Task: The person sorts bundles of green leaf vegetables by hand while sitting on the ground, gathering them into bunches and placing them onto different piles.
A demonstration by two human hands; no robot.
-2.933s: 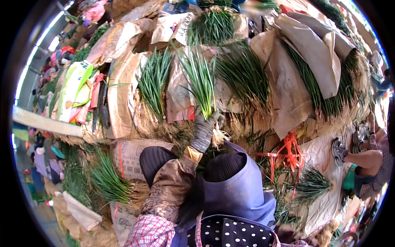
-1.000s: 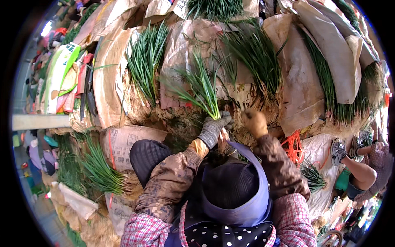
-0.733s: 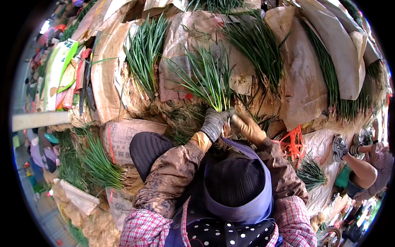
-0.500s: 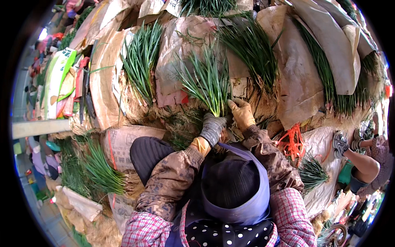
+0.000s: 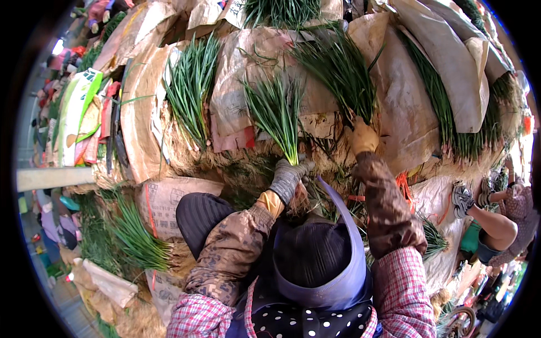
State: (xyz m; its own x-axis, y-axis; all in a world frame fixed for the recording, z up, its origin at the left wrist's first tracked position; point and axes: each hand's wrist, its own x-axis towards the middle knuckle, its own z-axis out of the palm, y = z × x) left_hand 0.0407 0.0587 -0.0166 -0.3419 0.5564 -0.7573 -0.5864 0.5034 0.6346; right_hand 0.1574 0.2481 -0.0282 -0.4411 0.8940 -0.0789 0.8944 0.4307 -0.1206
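Left hand: the grey-gloved left hand (image 5: 291, 169) closes around the lower stems of the held bunch (image 5: 276, 115); root ends hang below the fist.
Right hand: the yellow-gloved right hand (image 5: 362, 137) lies at the root end of the right pile (image 5: 338, 70); whether its fingers pinch stalks cannot be told, since glove and stem bases merge.
Bunch position: above the near edge of the mound, between the left pile (image 5: 194, 93) and the right pile; leaf tips fan away from the body over the wrinkled sheet (image 5: 231, 73).
Working gap: the hands stand apart; loose leaves and dry roots occupy the space between them; a strip of wrinkled sheet separates the held bunch from the left pile; clearance to the right pile is narrower.
Boundaries: the striped left knee (image 5: 204, 222) limits room beside the left forearm; the tan sheet (image 5: 406, 101) lies just beside the right hand.
Obscured: the purple apron (image 5: 344, 276) crowds the hanging roots; the right forearm covers part of the red ribbon (image 5: 403, 186); a flap hides part of the far-right stalks (image 5: 434, 84).
Cut off: the top pile (image 5: 282, 11) at the upper edge; the co-worker's leg (image 5: 493, 225) belongs to a person partly lost at the dark rim.
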